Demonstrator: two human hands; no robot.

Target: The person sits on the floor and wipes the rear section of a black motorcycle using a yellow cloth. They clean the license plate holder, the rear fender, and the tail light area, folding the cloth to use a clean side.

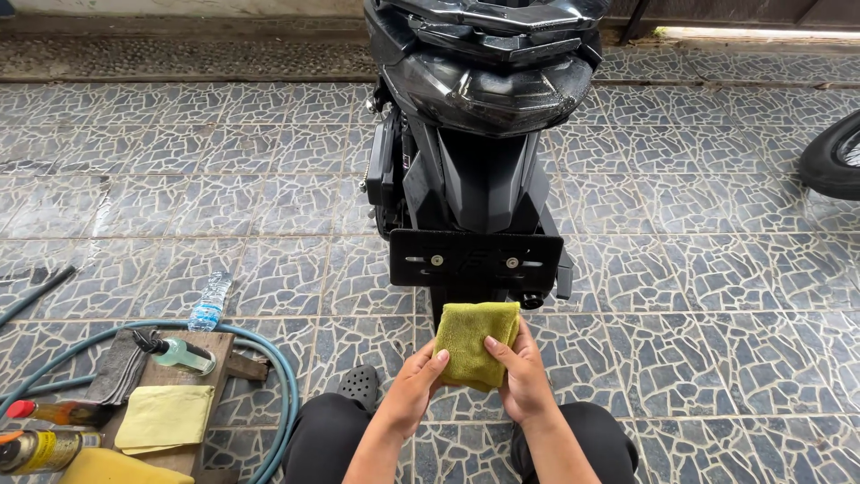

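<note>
Saw, at far left, a low wooden bench point(210, 394) on the tiled floor point(269, 179), loaded with a spray can point(36, 450), a grey rag point(116, 367), a folded yellow cloth point(166, 418) and a clear spray bottle point(179, 353) lying on its side

Noted a blue-green hose point(282, 385) looped around the bench, and a small water bottle point(211, 303) lying just beyond it

Found the left hand point(414, 387) raised between the knees, fingers point(436, 358) curled shut on the left edge of the green cloth point(475, 341)

Found the cloth folded into a thick pad, held in the air just below the black plate bracket point(475, 258) at the rear of the scooter point(484, 170), apart from it and touching nothing but the hands

Found the right hand point(520, 376) clamped on the cloth's right side, thumb across the front, remaining fingers wrapped behind and hidden

Judged the step as readying the pad in a two-handed grip, with no surface yet met; judged that any contact with the bracket called for a short lift forward and a flat face of the pad kept outward

Spotted part of a second tyre point(833, 157) at far right, well apart
</note>
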